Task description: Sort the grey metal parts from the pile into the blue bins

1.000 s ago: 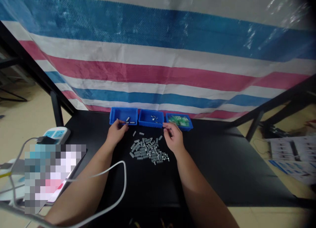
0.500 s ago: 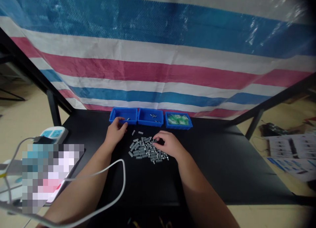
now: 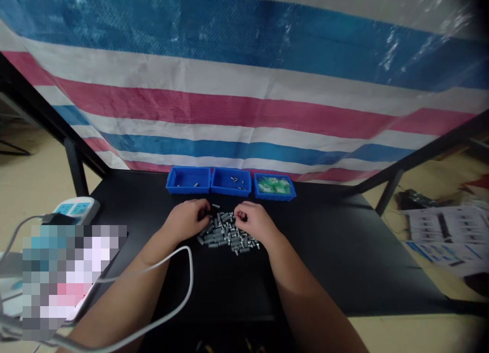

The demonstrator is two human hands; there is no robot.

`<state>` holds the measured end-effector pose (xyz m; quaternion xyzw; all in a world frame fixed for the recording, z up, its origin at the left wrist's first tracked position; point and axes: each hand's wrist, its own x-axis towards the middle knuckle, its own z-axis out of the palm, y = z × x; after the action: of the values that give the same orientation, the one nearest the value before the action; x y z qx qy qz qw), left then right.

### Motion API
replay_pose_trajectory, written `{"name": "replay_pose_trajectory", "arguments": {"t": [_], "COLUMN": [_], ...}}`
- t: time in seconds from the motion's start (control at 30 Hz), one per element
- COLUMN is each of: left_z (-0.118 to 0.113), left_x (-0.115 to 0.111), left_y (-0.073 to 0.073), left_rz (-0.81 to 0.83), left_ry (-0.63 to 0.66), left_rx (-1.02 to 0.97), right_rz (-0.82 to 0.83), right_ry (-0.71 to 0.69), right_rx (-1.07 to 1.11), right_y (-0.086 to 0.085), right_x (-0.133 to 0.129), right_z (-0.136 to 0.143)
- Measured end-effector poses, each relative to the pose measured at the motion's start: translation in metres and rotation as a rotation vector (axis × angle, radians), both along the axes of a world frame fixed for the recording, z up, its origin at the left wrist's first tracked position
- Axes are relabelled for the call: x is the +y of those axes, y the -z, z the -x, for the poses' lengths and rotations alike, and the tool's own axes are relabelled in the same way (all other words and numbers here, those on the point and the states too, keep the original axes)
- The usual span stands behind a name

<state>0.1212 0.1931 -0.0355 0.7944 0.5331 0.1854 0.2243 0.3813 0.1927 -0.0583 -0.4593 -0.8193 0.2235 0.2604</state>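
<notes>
A pile of small grey cylindrical pieces (image 3: 219,236) mixed with shiny metal screws lies on the black table. At its left edge is my left hand (image 3: 187,219), fingers curled and tips close together over the pieces; what they pinch, if anything, is hidden. My right hand (image 3: 255,221) is bent over the pile's upper right side, thumb and fingers closed in a pinch whose content is too small to make out. One loose grey cylinder (image 3: 216,206) lies just behind the pile. Beyond stand a left blue bin (image 3: 189,190) with a couple of small pieces and a middle blue bin (image 3: 231,191) with several screws.
A right blue bin (image 3: 275,195) holds green-and-white packets. On the left are a power strip (image 3: 84,208) and a blurred-out device (image 3: 76,271). A white cable (image 3: 191,271) loops across my left forearm. A striped tarp (image 3: 244,108) hangs behind the black table (image 3: 344,251).
My left hand has come from the left bin's front edge down and right to the pile. My right hand stays over the pile, its fingers drawn closer. The view has shifted slightly.
</notes>
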Motion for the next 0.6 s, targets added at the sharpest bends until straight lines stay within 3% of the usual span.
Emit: {"name": "replay_pose_trajectory", "arguments": {"t": [0.43,0.6], "left_z": [0.001,0.0], "left_x": [-0.004,-0.001], "left_y": [0.008,0.011], "left_rz": [0.147,0.142], "left_ry": [0.063,0.046], "left_rx": [-0.052,-0.03], "right_rz": [-0.05,-0.134], "right_ry": [0.077,0.116], "right_rx": [-0.118,0.129], "right_y": [0.01,0.006], "right_x": [0.007,0.006], "right_z": [0.008,0.009]}}
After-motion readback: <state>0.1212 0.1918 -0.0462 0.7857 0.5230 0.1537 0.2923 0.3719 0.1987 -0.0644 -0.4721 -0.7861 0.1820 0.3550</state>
